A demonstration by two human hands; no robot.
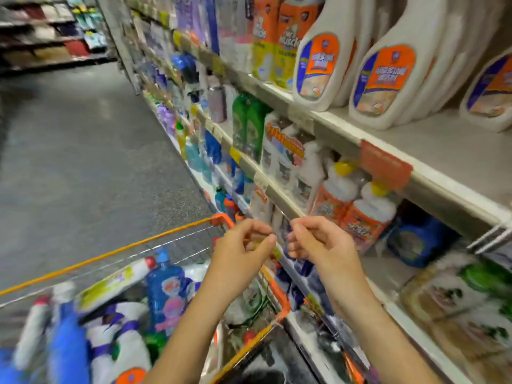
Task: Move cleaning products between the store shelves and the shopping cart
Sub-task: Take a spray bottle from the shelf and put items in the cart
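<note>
Shelves (443,145) of cleaning products run down the right side of the frame, and the shopping cart (220,219) with its orange rim sits at the lower left, close against them. I hold both arms up in the lower middle of the frame, over the cart's right edge and in front of the lower shelf rail.

My left grip (243,245) is curled in, the thumb pressed against the forefinger. My right grip (318,239) is just beside it, apart by a small gap, and its fingers are curled in the same way. I can make out nothing between the fingers of either; the picture is blurred there.

In the cart lie a blue bottle (163,289), a white bottle with a red cap (116,281) and a yellow label tilted across it, and more white and blue bottles smeared by blur in the lower left corner.

On the top shelf at the upper right stand big white jugs (318,59) with orange and blue labels. On the shelf below are green bottles (249,126), then white bottles with yellow caps (338,189) and orange labels, just above my right grip. A blue jug (415,242) stands to the right of them. An orange tag (385,164) hangs on the edge of the top shelf. The grey floor (83,134) fills the left of the frame.
</note>
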